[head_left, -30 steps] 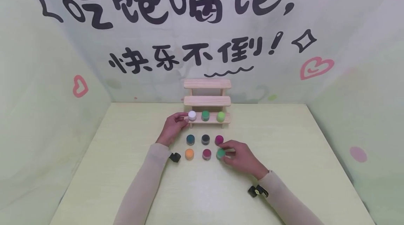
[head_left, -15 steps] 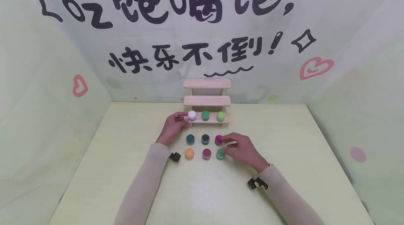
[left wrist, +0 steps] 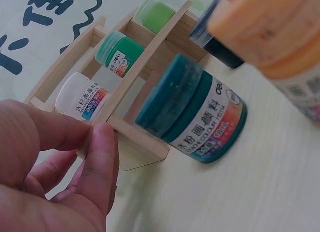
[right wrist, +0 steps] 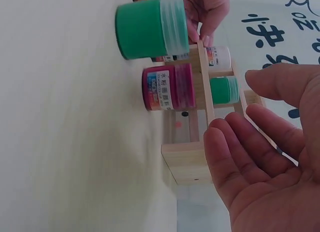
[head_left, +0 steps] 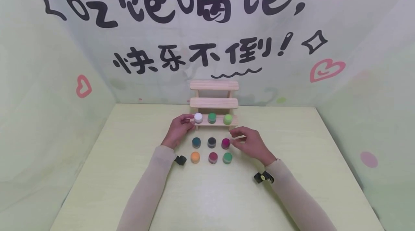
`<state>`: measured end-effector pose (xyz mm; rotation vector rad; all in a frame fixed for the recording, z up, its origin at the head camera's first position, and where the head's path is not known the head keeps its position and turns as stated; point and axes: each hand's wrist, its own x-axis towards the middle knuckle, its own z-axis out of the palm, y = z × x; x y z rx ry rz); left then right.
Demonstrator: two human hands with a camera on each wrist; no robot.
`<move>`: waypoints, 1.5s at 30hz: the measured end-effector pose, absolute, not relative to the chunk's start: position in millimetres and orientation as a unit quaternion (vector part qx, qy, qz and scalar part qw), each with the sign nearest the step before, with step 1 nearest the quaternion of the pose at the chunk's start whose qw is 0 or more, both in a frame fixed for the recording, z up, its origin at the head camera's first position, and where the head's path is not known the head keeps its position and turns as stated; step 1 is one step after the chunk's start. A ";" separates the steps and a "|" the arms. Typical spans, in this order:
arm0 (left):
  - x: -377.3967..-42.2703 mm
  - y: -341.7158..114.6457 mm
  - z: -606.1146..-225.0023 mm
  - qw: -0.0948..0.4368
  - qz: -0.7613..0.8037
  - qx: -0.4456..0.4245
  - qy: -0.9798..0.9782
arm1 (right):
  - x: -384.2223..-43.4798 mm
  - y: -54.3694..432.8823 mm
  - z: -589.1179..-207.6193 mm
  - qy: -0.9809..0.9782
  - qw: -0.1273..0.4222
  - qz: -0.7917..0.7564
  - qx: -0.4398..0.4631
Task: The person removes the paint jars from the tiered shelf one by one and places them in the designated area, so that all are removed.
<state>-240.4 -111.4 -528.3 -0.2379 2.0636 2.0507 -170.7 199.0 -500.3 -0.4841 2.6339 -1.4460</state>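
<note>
My left hand (head_left: 178, 129) pinches the left end of the lowest step of a wooden tiered rack (head_left: 214, 103) between thumb and fingers. On that step stand a white paint jar (head_left: 198, 118), a green paint jar (head_left: 212, 117) and a light green paint jar (head_left: 228, 119). My right hand (head_left: 251, 142) hovers at the rack's right front, fingers loosely bent with nothing between them. Its thumb is beside a magenta paint jar (head_left: 226, 143); whether they touch I cannot tell. In the right wrist view the palm of my right hand (right wrist: 270, 157) shows bare.
A teal jar (head_left: 196, 142) and a dark jar (head_left: 212, 142) line up with the magenta one. Nearer me stand an orange jar (head_left: 195, 157), a dark red jar (head_left: 213, 157) and another green jar (head_left: 227, 158). Behind the rack hangs a printed cloth (head_left: 146, 76).
My right hand has moved away from the front green jar, past the magenta jar, toward the rack's right side. The jars stay in place, and my left hand keeps its pinch on the rack.
</note>
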 end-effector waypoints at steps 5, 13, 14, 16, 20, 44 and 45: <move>-239.6 -112.4 -527.6 0.112 0.699 -0.078 0.702 | -181.1 200.1 -497.6 0.860 0.042 -0.488 -0.147; -240.7 -112.0 -528.9 0.110 0.698 -0.082 0.703 | -196.8 199.9 -496.0 0.854 0.021 -0.506 -0.114; -240.7 -112.0 -528.9 0.109 0.698 -0.082 0.703 | -198.8 199.7 -496.2 0.854 0.017 -0.508 -0.110; -240.8 -111.8 -528.7 0.109 0.698 -0.082 0.703 | -202.3 199.2 -495.9 0.855 0.008 -0.508 -0.105; -240.7 -111.0 -528.2 0.110 0.701 -0.083 0.700 | -208.9 199.0 -494.5 0.854 -0.010 -0.510 -0.097; -234.0 -107.2 -527.7 0.067 0.681 -0.082 0.724 | -230.6 180.2 -495.9 0.866 -0.024 -0.488 -0.107; -233.9 -107.2 -527.6 0.065 0.682 -0.083 0.723 | -230.7 179.1 -495.6 0.869 -0.023 -0.483 -0.106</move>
